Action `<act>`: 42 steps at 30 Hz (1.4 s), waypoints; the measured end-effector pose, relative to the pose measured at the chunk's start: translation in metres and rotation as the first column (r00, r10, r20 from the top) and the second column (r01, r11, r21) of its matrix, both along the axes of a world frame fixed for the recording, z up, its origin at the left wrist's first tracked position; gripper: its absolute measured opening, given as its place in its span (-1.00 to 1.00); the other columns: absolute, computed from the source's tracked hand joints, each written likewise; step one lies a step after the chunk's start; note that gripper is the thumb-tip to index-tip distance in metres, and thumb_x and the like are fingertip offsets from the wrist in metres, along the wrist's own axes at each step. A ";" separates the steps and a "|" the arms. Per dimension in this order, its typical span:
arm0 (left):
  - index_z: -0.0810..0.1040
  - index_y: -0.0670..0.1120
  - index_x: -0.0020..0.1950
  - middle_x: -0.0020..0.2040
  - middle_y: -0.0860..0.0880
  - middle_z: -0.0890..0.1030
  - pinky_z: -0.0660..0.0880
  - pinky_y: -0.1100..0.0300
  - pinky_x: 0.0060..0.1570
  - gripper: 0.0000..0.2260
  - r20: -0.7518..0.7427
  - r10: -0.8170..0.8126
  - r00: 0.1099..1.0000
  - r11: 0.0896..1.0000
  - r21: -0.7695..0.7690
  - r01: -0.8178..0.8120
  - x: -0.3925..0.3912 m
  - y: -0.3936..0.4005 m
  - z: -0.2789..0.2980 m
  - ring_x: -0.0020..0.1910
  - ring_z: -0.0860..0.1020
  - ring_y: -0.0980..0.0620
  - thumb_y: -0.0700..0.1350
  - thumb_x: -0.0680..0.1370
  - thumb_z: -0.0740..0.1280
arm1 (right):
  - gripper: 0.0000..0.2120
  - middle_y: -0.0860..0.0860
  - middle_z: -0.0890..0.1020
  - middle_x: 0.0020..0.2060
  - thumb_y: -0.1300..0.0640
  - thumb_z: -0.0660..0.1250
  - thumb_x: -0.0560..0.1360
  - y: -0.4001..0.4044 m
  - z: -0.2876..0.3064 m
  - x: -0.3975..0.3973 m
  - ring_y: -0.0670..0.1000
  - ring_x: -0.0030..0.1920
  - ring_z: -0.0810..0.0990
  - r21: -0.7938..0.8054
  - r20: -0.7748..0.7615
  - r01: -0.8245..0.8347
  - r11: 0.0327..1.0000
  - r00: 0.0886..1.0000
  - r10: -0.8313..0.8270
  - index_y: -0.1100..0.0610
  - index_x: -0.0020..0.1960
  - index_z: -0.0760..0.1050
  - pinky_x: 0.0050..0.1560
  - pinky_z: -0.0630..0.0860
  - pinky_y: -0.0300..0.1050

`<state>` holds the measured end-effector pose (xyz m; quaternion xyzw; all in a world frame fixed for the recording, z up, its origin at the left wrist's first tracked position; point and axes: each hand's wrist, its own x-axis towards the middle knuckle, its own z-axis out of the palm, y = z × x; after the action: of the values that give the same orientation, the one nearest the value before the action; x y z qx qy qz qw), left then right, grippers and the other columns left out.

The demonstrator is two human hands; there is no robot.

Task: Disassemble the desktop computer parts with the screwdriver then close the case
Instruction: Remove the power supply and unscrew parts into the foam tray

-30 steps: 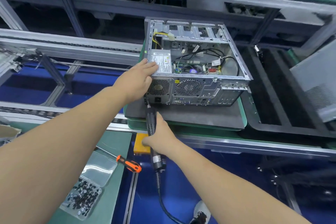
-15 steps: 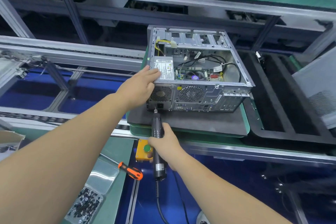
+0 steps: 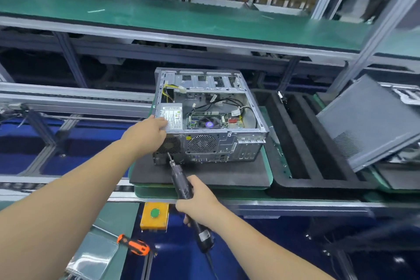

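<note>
Left arm extended forward from lower left, left hand (image 3: 145, 135) laid palm-down with fingers straight. Right arm extended from lower right, right hand (image 3: 200, 200) curled in a full grip, thumb uppermost, wrist angled slightly inward toward the left hand

Bright, even overhead light; wide-angle bending and blur toward edges.
</note>
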<state>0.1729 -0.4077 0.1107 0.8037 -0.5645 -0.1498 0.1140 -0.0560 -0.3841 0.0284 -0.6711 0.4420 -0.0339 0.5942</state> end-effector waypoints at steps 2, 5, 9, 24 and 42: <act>0.57 0.00 0.30 0.32 -0.07 0.60 0.52 -0.08 0.20 -0.67 -0.027 0.109 0.994 0.985 -0.132 -0.112 -0.020 0.002 0.011 0.36 0.49 -0.17 -0.11 0.65 0.10 | -0.63 0.00 0.57 -0.04 0.07 0.38 0.37 -0.009 0.020 -0.011 0.03 -0.46 0.60 -0.059 0.015 0.006 0.998 1.000 -0.005 -0.11 0.11 0.34 -0.39 0.58 -0.09; 0.62 0.03 0.30 0.24 -0.01 0.64 0.48 0.04 0.14 -0.68 -0.252 0.176 0.951 0.874 -0.404 -0.269 -0.068 -0.004 0.025 0.22 0.55 -0.12 -0.04 0.66 0.15 | -0.72 -0.02 0.57 -0.07 0.03 0.36 0.41 -0.029 0.053 -0.036 -0.01 -0.44 0.61 -0.138 0.026 0.047 0.989 0.999 -0.044 -0.09 0.07 0.36 -0.40 0.52 -0.17; 0.61 -0.01 -0.04 -0.12 0.02 0.67 0.54 0.04 -0.11 -0.72 -0.686 0.136 0.715 0.836 -0.309 -0.455 -0.141 -0.026 0.043 -0.08 0.64 -0.06 0.11 0.63 0.20 | -0.74 0.00 0.60 -0.10 0.01 0.33 0.48 -0.062 0.092 -0.072 -0.12 -0.35 0.61 -0.228 0.079 0.174 0.958 0.984 -0.160 -0.02 0.12 0.37 -0.34 0.53 -0.22; 0.67 -0.07 0.00 -0.11 -0.05 0.72 0.67 -0.15 -0.07 -0.79 -0.770 0.352 0.532 0.714 -0.147 -0.685 -0.177 -0.044 0.051 -0.09 0.70 -0.09 0.06 0.53 0.43 | -0.68 -0.14 0.54 -0.10 0.00 0.35 0.56 -0.160 0.112 -0.038 -0.03 -0.13 0.55 -0.441 0.033 -0.209 0.873 0.968 0.249 0.00 0.23 0.32 -0.26 0.38 -0.21; 0.53 -0.13 -0.32 -0.31 -0.20 0.60 0.39 0.14 -0.33 -0.73 -0.621 0.653 -0.434 -0.336 0.276 -0.901 -0.075 0.368 -0.131 -0.34 0.47 -0.11 -0.08 0.56 0.39 | -0.88 0.07 0.63 -0.04 0.07 0.33 0.61 0.242 -0.063 0.155 0.19 -0.01 0.63 -0.278 -0.298 -0.904 0.325 0.402 0.866 0.11 0.09 0.49 -0.11 0.47 -0.03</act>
<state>0.0980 -0.0396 -0.0208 0.7725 0.3624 -0.1099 0.5097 0.0989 -0.1417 -0.0344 -0.9080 0.0149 0.2383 0.3441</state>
